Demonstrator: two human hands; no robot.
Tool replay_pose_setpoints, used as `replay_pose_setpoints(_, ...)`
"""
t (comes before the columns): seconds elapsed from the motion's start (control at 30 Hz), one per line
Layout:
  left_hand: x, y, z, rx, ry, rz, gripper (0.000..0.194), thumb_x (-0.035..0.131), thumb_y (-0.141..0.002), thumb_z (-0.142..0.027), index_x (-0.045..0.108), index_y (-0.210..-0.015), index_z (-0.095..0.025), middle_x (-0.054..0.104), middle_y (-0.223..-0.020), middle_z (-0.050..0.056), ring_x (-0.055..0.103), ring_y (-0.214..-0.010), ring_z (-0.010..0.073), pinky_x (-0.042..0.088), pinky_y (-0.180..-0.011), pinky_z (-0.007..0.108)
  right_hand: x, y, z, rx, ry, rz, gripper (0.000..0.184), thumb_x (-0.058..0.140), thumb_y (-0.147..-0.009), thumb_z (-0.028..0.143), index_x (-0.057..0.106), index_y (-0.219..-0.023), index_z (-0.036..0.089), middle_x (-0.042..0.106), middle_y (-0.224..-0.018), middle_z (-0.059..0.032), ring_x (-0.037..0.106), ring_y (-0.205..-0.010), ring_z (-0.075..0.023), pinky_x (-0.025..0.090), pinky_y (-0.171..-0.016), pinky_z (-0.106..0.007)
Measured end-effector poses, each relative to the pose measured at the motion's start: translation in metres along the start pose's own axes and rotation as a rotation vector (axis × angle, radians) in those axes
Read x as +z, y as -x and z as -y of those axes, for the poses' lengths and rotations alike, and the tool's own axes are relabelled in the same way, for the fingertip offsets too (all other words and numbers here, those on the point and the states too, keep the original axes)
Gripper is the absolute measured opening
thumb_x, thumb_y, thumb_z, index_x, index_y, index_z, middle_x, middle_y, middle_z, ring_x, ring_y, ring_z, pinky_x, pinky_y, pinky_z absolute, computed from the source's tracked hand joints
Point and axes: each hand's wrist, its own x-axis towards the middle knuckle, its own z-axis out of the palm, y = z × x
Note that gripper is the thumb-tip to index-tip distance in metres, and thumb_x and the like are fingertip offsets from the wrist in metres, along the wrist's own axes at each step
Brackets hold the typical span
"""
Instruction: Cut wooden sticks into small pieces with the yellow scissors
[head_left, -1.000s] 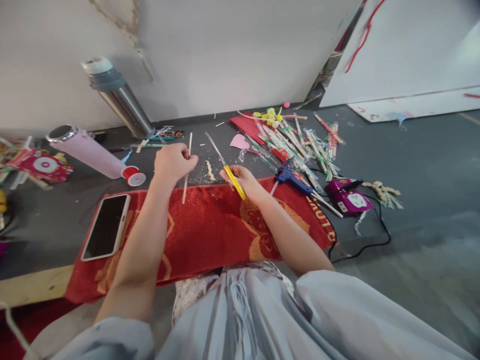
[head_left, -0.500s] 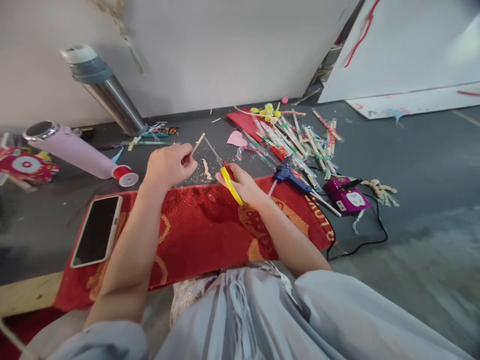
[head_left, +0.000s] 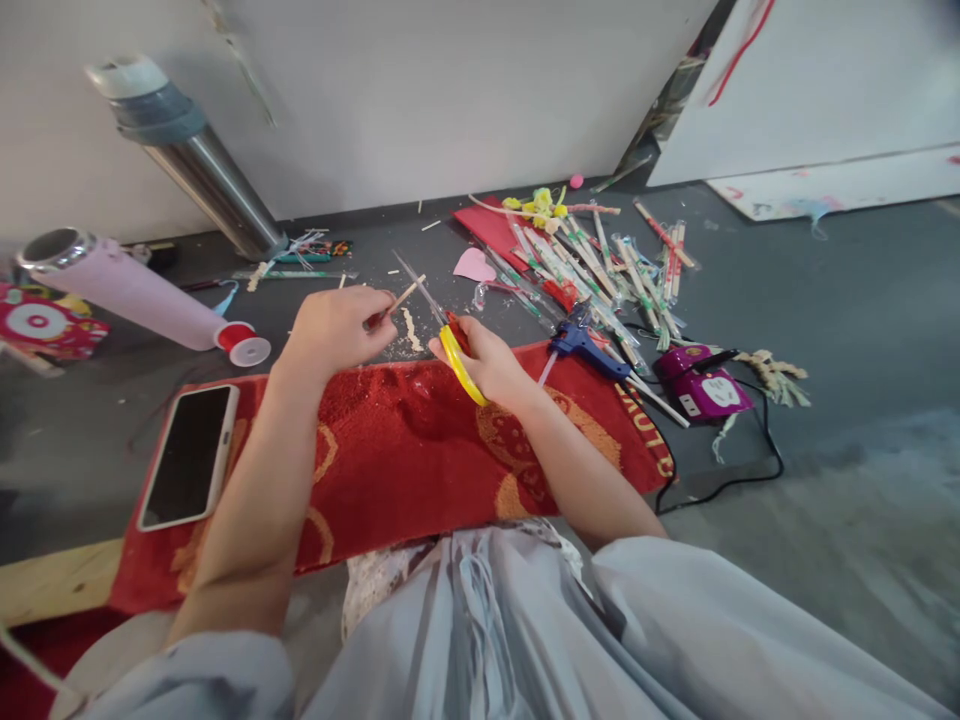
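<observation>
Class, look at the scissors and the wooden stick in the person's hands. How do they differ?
Colour: the scissors have a yellow handle loop and metallic blades; the stick is pale throughout.
Pose: the scissors point away and to the left, the stick away and to the right.
Holder: the right hand grips the scissors, the left hand the stick.
Shared: both are held above the table.

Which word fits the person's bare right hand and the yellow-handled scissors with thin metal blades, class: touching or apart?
Touching. The head view shows the right hand gripping the yellow-handled scissors at the handle end, with no gap between them.
</observation>
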Motion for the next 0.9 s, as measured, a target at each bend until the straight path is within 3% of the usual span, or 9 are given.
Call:
replay_pose_setpoints(0.2,0.007,-0.004,0.005,0.062,0.218,-0.064,0.019,0.043,-0.076,-0.024,0.061,-0.076,-0.019,0.067,-0.089,0.005,0.062,-0.088,0.0173,0.044,-0.079,0.027,0.001,0.000,0.001,0.024,0.120,-0.039,0.039,0.056,-0.084,0.058,0.042,-0.078,0.023,0.055,-0.071,0.0009,0.049,-0.064,-0.0140,0.032,-0.063,-0.028)
replay_pose_setpoints(0.37,0.015,-0.007,-0.003,-0.072,0.452,0.000,0.021,0.039,-0.082,-0.023,0.059,-0.080,-0.018,0.065,-0.078,0.002,0.054,-0.064,0.0108,0.043,-0.067,0.023,0.002,0.001,-0.001,-0.025,0.184,-0.076,0.038,0.059,-0.084,0.057,0.052,-0.091,0.020,0.059,-0.078,-0.0033,0.053,-0.069,-0.0164,0.034,-0.067,-0.029)
replay_pose_setpoints(0.43,0.018,-0.008,-0.005,-0.093,0.477,0.019,0.024,0.037,-0.087,-0.026,0.059,-0.085,-0.018,0.063,-0.074,0.001,0.049,-0.058,0.0096,0.040,-0.062,0.022,0.000,0.000,0.000,-0.026,0.195,-0.075,0.038,0.060,-0.084,0.056,0.053,-0.092,0.020,0.060,-0.080,-0.0043,0.054,-0.071,-0.0172,0.034,-0.068,-0.029)
replay_pose_setpoints(0.57,0.020,-0.009,-0.008,-0.074,0.478,0.000,0.029,0.034,-0.093,-0.032,0.060,-0.091,-0.019,0.059,-0.066,0.000,0.047,-0.056,0.0098,0.039,-0.063,0.022,-0.005,0.000,0.001,0.036,0.196,-0.024,0.038,0.060,-0.084,0.056,0.047,-0.077,0.022,0.055,-0.072,-0.0014,0.047,-0.064,-0.0146,0.031,-0.064,-0.028)
replay_pose_setpoints(0.73,0.018,-0.009,-0.012,-0.078,0.473,-0.007,0.029,0.036,-0.094,-0.031,0.062,-0.091,-0.018,0.058,-0.067,-0.001,0.047,-0.057,0.0100,0.039,-0.064,0.023,-0.009,0.002,0.002,0.054,0.157,-0.004,0.044,0.058,-0.083,0.060,0.042,-0.070,0.022,0.048,-0.065,0.0013,0.036,-0.059,-0.0109,0.026,-0.060,-0.026)
replay_pose_setpoints(0.9,0.011,-0.008,-0.015,-0.095,0.443,0.018,0.029,0.037,-0.093,-0.032,0.064,-0.093,-0.019,0.059,-0.068,0.000,0.048,-0.060,0.0108,0.038,-0.065,0.023,-0.011,0.003,0.005,0.090,0.087,0.065,0.048,0.055,-0.083,0.064,0.042,-0.066,0.021,0.044,-0.061,0.0028,0.035,-0.058,-0.0101,0.025,-0.058,-0.027)
